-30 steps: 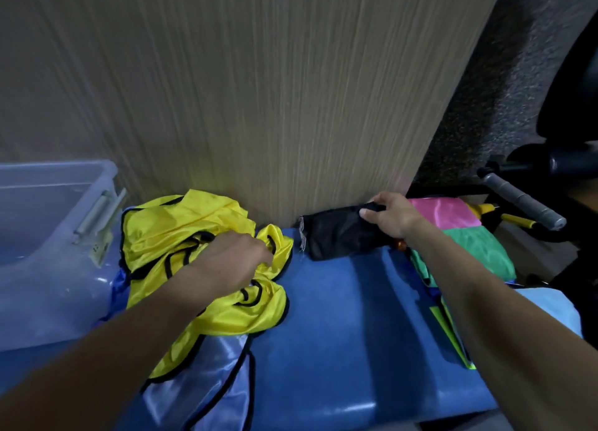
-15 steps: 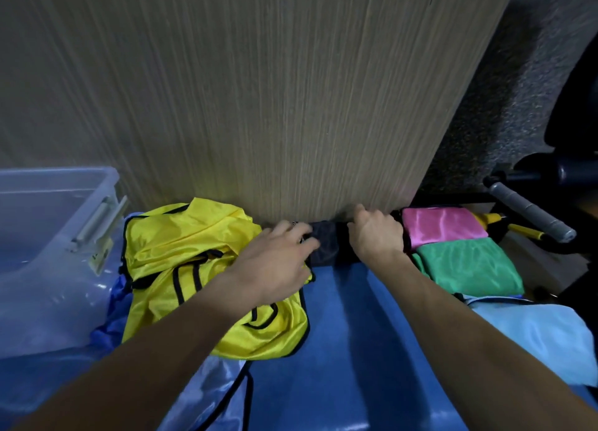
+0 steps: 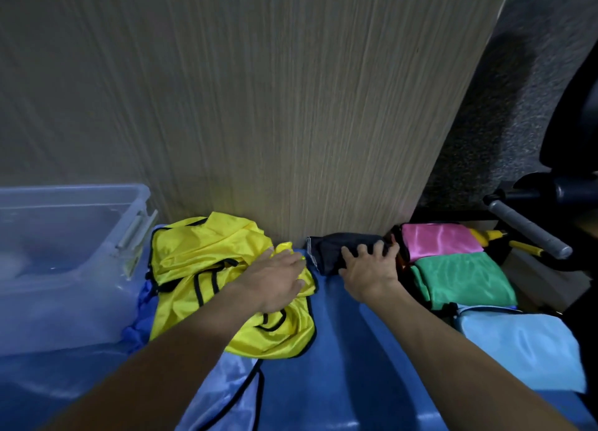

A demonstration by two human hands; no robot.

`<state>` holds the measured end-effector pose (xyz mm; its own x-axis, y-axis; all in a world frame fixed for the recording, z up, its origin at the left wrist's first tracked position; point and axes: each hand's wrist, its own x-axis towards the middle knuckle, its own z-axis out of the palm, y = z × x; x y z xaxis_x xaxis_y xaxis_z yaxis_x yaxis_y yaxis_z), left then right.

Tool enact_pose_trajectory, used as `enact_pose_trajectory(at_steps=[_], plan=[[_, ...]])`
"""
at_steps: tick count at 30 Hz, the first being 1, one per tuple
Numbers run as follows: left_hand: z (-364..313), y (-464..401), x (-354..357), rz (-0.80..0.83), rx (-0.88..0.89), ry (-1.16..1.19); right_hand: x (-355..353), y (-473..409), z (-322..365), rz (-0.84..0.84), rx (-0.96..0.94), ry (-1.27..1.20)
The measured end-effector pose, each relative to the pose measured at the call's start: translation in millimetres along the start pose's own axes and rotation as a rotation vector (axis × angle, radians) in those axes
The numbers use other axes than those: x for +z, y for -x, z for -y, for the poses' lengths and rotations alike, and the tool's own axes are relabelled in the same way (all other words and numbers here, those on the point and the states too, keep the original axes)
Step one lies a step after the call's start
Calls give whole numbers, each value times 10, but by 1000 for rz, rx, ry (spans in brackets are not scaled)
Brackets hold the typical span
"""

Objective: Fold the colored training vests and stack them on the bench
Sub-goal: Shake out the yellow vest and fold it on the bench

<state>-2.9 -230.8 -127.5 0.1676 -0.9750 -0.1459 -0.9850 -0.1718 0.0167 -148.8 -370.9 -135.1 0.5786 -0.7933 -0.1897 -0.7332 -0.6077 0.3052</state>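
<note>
A crumpled yellow vest [image 3: 207, 268] with black trim lies on the blue bench [image 3: 349, 359] at the left. My left hand [image 3: 275, 280] rests flat on its right side, fingers straight. A folded black vest [image 3: 330, 249] sits against the wooden panel; my right hand [image 3: 369, 268] presses on it with fingers spread. To the right lie folded pink [image 3: 437, 241], green [image 3: 462, 280] and light blue [image 3: 521, 349] vests. A pale blue vest [image 3: 226, 395] with black trim lies in front under my left forearm.
A clear plastic bin [image 3: 64, 262] stands at the left on the bench. A wooden panel [image 3: 291, 106] rises right behind the bench. Grey and yellow handles [image 3: 530, 233] and dark equipment crowd the far right.
My left hand left the black vest's left end and moved back onto the yellow vest. My right hand opened and now lies spread on the black vest.
</note>
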Motion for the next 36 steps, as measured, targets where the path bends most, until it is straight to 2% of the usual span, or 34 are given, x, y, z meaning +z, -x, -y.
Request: enact_pose_trajectory(at_steps=[3,7,9,11,12,14,17,22,25,28,31,34,36], plan=[[125,461,-130,-249,18,93,-111,202,97,-105,-36,-126],[338,1061,-53,-431,-283,101,-178,633,313,-264,-196,-441],[396,1275,65,-398,-388,134,-151,861,464,-189,-291,-583],[432,1380,185,-341,-412,202,-38,1038,619,-61,-351,-704],[440,1410,223,-362,-401,244,42,1108,684,-28,-365,-729],[452,1438,248,-483,-377,315,191,1207,790,-90,-372,-681],[468,1375,225,-602,-399,269,221,1313,864,-202,-405,-679],[512,1165,308,-414,-452,213,108,1512,763,-102,-498,-739],[586,1103,357,-456,-489,182,10,1600,566,-153,-433,-861],[563,1128,242,-654,-457,230,11,1602,400,-240,-358,-893],[357,1280,-1,-775,-387,412,44,1606,337,-256,-334,-931],[-21,1518,-276,-833,-145,759,-31,1675,406,-285,-433,-1193],[-282,1642,-414,-757,21,1030,-118,1750,514,-299,-543,-1331]])
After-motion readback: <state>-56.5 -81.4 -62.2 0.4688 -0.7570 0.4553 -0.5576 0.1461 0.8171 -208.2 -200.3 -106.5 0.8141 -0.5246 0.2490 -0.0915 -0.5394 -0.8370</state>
